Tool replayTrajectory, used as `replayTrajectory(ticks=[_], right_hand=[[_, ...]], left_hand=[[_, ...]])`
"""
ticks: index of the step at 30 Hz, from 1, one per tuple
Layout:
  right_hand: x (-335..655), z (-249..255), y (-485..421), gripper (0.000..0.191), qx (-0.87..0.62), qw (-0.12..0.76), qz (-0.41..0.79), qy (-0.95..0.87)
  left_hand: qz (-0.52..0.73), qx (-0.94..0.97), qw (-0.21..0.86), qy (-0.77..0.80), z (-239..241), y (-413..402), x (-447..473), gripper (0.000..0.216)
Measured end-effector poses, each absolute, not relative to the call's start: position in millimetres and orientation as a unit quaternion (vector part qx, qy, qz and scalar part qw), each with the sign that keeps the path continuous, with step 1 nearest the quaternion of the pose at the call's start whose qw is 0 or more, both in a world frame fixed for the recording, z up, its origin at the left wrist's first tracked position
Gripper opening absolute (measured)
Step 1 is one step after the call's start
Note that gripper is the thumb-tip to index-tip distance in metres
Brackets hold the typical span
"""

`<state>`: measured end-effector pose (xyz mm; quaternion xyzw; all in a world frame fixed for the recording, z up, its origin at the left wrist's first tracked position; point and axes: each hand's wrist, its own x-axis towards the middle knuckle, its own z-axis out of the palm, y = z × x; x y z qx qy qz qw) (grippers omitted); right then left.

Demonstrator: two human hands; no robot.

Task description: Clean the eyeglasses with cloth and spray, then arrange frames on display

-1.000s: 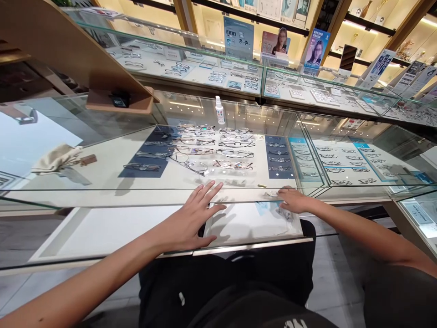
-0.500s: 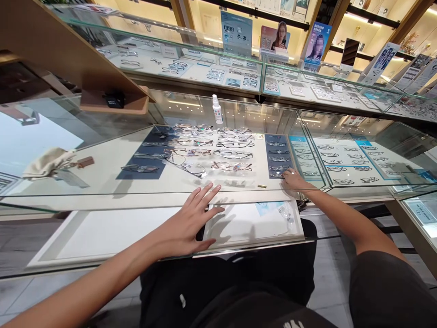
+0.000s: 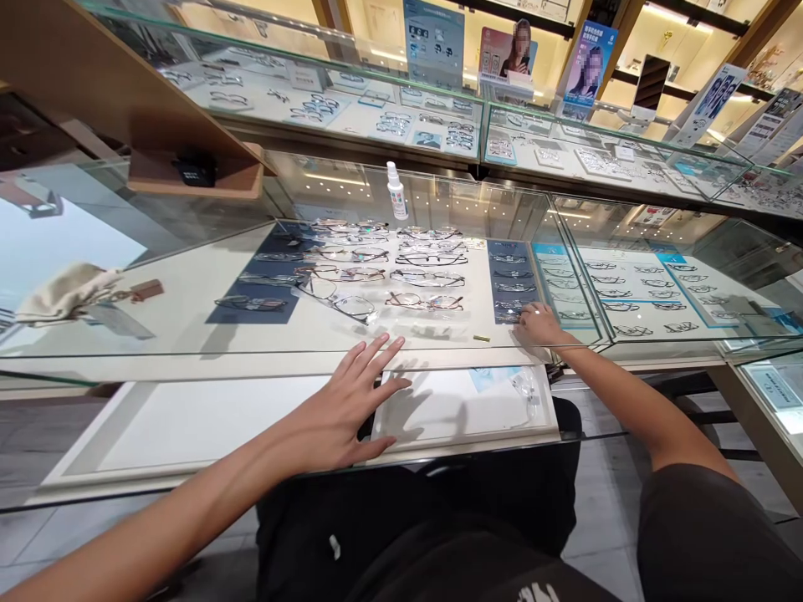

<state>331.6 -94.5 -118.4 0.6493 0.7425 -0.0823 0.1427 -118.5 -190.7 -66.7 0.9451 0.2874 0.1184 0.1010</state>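
Navy panel (image 3: 511, 297): right hand (image 3: 539, 324) at its near end, earlier by drawer (image 3: 483, 414), grip unclear; left hand (image 3: 351, 401) splayed, empty

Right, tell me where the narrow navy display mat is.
In the head view, the narrow navy mat lies right of centre inside the showcase, left of the blue-topped mat, the right hand at its near end.

Warmly backlit wall shelves (image 3: 696, 50) with wooden uprights (image 3: 329, 15) stretch from eleven to two o'clock behind a glass display counter (image 3: 370, 151) at twelve, a slanting brown panel (image 3: 138, 84) fills ten o'clock, and grey floor (image 3: 602, 502) shows at four and eight.
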Motion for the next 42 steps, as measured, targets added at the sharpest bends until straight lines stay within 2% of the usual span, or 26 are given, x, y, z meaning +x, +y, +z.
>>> replayTrajectory(ticks=[11, 23, 27, 34, 42], right_hand=[[310, -131, -76, 0.058, 0.676, 0.14, -0.077, 0.719], [318, -136, -63, 0.055, 0.682, 0.135, -0.08, 0.715], [312, -136, -62, 0.057, 0.695, 0.115, -0.058, 0.707], [283, -139, -54, 0.063, 0.744, 0.032, -0.023, 0.667], [272, -144, -30, 0.085, 0.781, 0.12, -0.092, 0.605]], left_hand=[[0.139, 0.946, 0.092, 0.277, -74, -189, -119, 0.058], [0.139, 0.944, 0.106, 0.281, -66, -190, -117, 0.057], [0.147, 0.946, 0.097, 0.271, -65, -191, -116, 0.057], [0.152, 0.946, 0.088, 0.273, -72, -192, -117, 0.058], [0.159, 0.944, 0.083, 0.276, -75, -194, -117, 0.056]])
